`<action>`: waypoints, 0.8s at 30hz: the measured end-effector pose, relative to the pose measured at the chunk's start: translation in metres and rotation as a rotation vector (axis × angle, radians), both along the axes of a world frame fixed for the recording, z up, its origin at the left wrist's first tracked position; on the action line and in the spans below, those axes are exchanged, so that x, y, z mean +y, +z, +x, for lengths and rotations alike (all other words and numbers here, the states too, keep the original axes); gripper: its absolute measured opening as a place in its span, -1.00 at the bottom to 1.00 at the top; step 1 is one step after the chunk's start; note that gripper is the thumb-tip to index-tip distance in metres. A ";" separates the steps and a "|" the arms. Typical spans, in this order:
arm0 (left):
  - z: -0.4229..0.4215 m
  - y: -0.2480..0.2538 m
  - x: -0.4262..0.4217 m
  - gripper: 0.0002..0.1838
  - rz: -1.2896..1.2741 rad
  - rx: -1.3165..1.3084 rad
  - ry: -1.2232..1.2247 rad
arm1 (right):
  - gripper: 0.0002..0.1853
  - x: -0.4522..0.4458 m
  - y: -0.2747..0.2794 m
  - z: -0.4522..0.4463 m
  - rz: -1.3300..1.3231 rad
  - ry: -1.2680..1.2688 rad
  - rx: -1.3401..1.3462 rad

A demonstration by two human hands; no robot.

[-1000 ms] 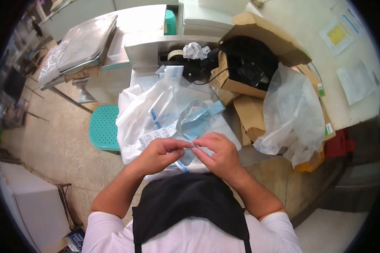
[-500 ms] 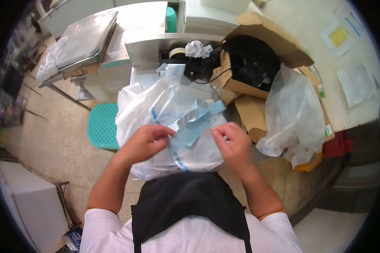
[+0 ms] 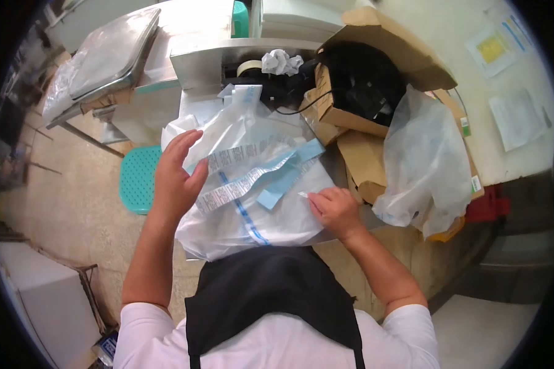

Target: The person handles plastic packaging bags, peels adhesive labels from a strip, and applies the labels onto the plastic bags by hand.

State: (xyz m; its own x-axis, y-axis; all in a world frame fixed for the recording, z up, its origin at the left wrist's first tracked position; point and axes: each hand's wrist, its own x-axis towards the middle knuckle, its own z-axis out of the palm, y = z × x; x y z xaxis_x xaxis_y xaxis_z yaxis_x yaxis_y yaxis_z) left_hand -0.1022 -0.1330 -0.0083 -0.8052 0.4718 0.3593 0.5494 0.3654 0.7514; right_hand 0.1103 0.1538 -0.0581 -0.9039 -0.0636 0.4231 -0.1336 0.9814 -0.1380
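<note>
Our left hand (image 3: 177,174), left of centre in the frame, is released, fingers raised and thumb apart, gripping nothing. For working with film this light, we would judge it best laid flat on the left side of the white plastic bag (image 3: 289,224), so that the sheet does not slide or bunch. In the middle, the printed strip (image 3: 231,192) looks thin and apt to curl; we would take it near an end, with fingertips only, and smooth it rather than tug it. The pale blue strip (image 3: 276,190) crosses close by, so we would part the two gently, as a careless pull could drag both. Our right hand (image 3: 333,212), right of centre, seems to pinch a small whitish scrap (image 3: 303,194) between thumb and forefinger; a light, steady pinch should suit so slight a piece.

As for where things lie, our left hand is over the bag's left edge; whether it touches, we cannot tell. The printed strip begins just right of and below that thumb and slants up towards the centre. The blue strip lies between our hands, nearer the right one, its upper end above that hand. The scrap sits at our right fingertips, over the bag's right part.
</note>
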 end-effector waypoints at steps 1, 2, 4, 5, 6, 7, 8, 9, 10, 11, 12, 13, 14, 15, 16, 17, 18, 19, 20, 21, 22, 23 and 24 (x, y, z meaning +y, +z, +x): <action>0.004 0.004 0.002 -0.49 0.015 -0.010 -0.007 | -0.89 -0.001 -0.006 0.001 0.004 0.023 -0.015; 0.007 0.006 0.002 -0.48 0.030 -0.018 -0.012 | -0.89 -0.003 -0.010 0.001 0.007 0.048 -0.029; 0.013 0.005 0.002 -0.48 0.063 -0.030 -0.051 | -0.90 -0.007 -0.014 0.003 0.005 0.066 -0.054; 0.016 0.005 0.002 -0.48 0.080 -0.035 -0.073 | -0.90 -0.009 -0.015 0.004 0.005 0.074 -0.066; 0.020 0.005 0.002 -0.49 0.083 0.005 -0.084 | -0.91 -0.010 -0.016 0.005 0.010 0.077 -0.076; 0.025 0.005 0.003 -0.50 0.095 -0.035 -0.096 | -0.91 -0.011 -0.016 0.006 0.014 0.078 -0.085; 0.030 0.004 0.004 -0.50 0.108 -0.074 -0.108 | -0.92 -0.013 -0.017 0.006 0.018 0.079 -0.094; 0.035 0.003 0.005 -0.50 0.121 -0.113 -0.121 | -0.92 -0.014 -0.018 0.007 0.007 0.088 -0.096; 0.041 -0.002 0.005 -0.51 0.110 -0.162 -0.134 | -0.92 -0.014 -0.019 0.008 -0.004 0.096 -0.098; 0.047 -0.003 0.008 -0.55 0.117 -0.200 -0.192 | -0.92 -0.015 -0.020 0.009 -0.014 0.105 -0.100; 0.053 -0.007 0.012 -0.57 0.097 -0.193 -0.275 | -0.91 -0.015 -0.021 0.009 -0.012 0.102 -0.106; 0.059 -0.010 0.016 -0.59 0.075 -0.184 -0.356 | -0.91 -0.015 -0.022 0.010 -0.011 0.101 -0.112; 0.068 -0.008 0.021 -0.60 0.018 -0.274 -0.418 | -0.91 -0.016 -0.023 0.010 -0.009 0.100 -0.117; 0.076 -0.005 0.027 -0.60 -0.039 -0.364 -0.479 | -0.90 -0.016 -0.024 0.011 -0.009 0.110 -0.130; 0.082 -0.005 0.034 -0.58 -0.168 -0.376 -0.534 | -0.90 -0.016 -0.025 0.012 -0.008 0.119 -0.144; 0.088 -0.012 0.039 -0.57 -0.206 -0.297 -0.579 | -0.89 -0.015 -0.026 0.012 -0.006 0.127 -0.157; 0.094 -0.025 0.045 -0.55 -0.244 -0.218 -0.623 | -0.89 -0.015 -0.028 0.013 -0.007 0.129 -0.167; 0.098 -0.037 0.051 -0.54 -0.282 -0.137 -0.668 | -0.88 -0.015 -0.030 0.013 -0.008 0.131 -0.177; 0.100 -0.046 0.056 -0.47 -0.407 -0.127 -0.722 | -0.88 -0.016 -0.030 0.013 -0.009 0.132 -0.187; 0.103 -0.046 0.060 -0.46 -0.467 -0.132 -0.741 | -0.88 -0.016 -0.030 0.014 -0.010 0.126 -0.204; 0.104 -0.046 0.065 -0.45 -0.528 -0.138 -0.760 | -0.88 -0.016 -0.030 0.014 -0.012 0.118 -0.221; 0.106 -0.045 0.068 -0.44 -0.589 -0.144 -0.780 | -0.87 -0.017 -0.029 0.014 -0.015 0.110 -0.239; 0.107 -0.046 0.071 -0.43 -0.637 -0.133 -0.788 | -0.87 -0.018 -0.027 0.013 -0.008 0.104 -0.257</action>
State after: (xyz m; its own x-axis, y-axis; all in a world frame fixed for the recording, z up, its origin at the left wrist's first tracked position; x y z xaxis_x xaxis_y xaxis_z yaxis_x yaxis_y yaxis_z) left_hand 0.0044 -0.0621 -0.0539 -0.1978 0.9567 -0.2137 0.7324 0.2891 0.6164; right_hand 0.1237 0.1360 -0.0856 -0.9704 -0.1596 0.1815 -0.1935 0.9630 -0.1878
